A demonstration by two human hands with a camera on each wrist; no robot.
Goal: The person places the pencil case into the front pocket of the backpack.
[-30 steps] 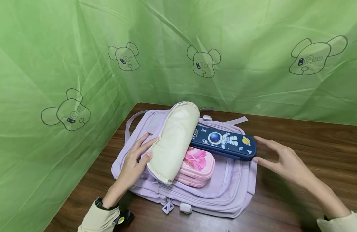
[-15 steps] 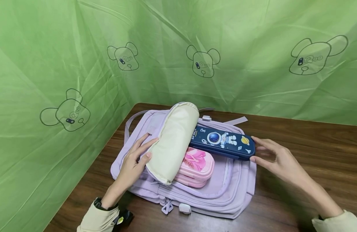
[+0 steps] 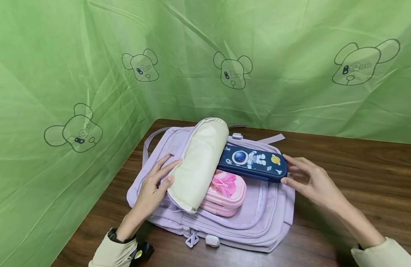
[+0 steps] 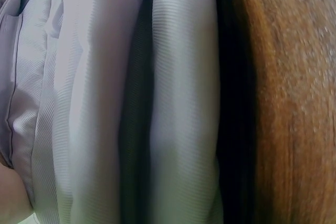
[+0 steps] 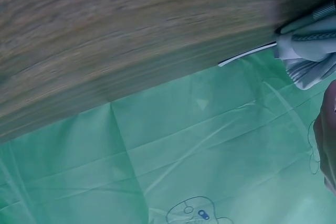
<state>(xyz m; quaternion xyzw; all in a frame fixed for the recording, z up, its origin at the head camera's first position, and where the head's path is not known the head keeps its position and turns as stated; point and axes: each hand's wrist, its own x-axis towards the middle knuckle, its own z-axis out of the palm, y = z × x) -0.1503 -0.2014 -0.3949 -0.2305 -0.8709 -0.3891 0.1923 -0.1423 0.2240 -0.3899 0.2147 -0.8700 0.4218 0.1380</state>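
Note:
A lilac backpack (image 3: 272, 226) lies on the table with its front pocket unzipped. The pocket's flap, with a cream lining (image 3: 200, 167), is folded back to the left. My left hand (image 3: 152, 191) rests at the flap's edge, fingers spread, thumb and index finger touching it. Under the flap, a pink pencil case (image 3: 230, 189) sticks partly out of the pocket. Behind it, a navy pencil case (image 3: 255, 161) with an astronaut and planets lies with its left end hidden by the flap. My right hand (image 3: 315, 181) pinches its right end between thumb and fingers.
The brown wooden table (image 3: 375, 167) extends to the right of the backpack. Green fabric (image 3: 275, 107) with bear drawings walls the back and left. Lilac zipper pulls (image 3: 192, 239) and a strap (image 3: 271, 139) lie around the bag. A black object (image 3: 145, 252) is beside the left sleeve.
The right hand has moved left with the navy pencil case, which slides further under the flap. The left hand, flap and pink pencil case stay nearly where they were.

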